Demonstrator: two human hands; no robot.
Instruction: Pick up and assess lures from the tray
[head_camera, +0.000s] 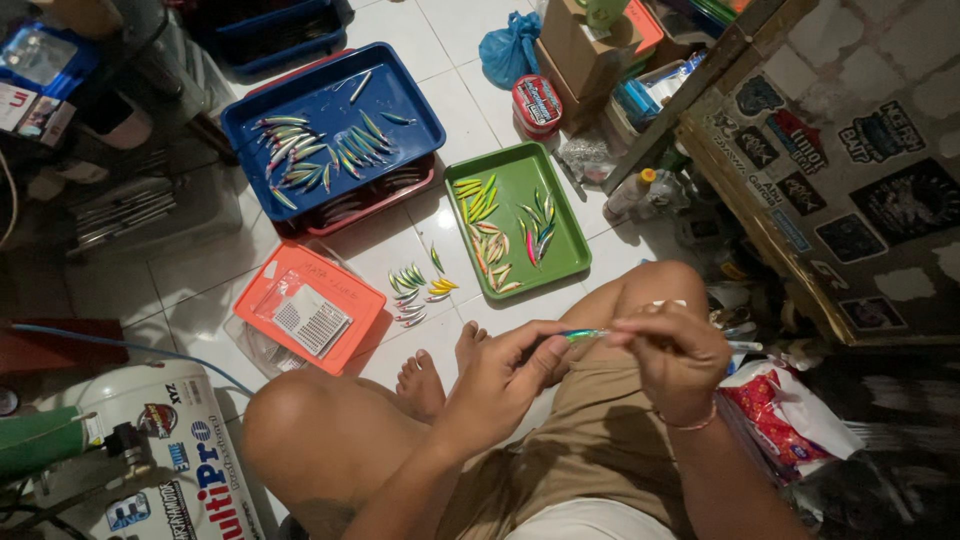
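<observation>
I sit cross-legged on a white tiled floor. My left hand (500, 375) and my right hand (675, 355) meet above my lap, both pinching one small shiny fishing lure (583, 335), greenish-blue and slim. My right hand also holds a thin white tool (745, 346) that sticks out to the right. A green tray (565, 255) with several coloured lures lies on the floor ahead. A blue tray (400, 100) with more lures sits farther off, stacked on a red tray (375, 200). A loose cluster of lures (415, 290) lies on the tiles between them.
An orange flat box (275, 290) with a white card lies at left. A white tank-like machine (170, 450) stands at lower left. Cardboard boxes (585, 45), a blue bag (508, 48) and a red tin (537, 105) crowd the far side. A sticker-covered wooden cabinet (850, 170) stands at right, a red printed bag (775, 415) beside my right knee.
</observation>
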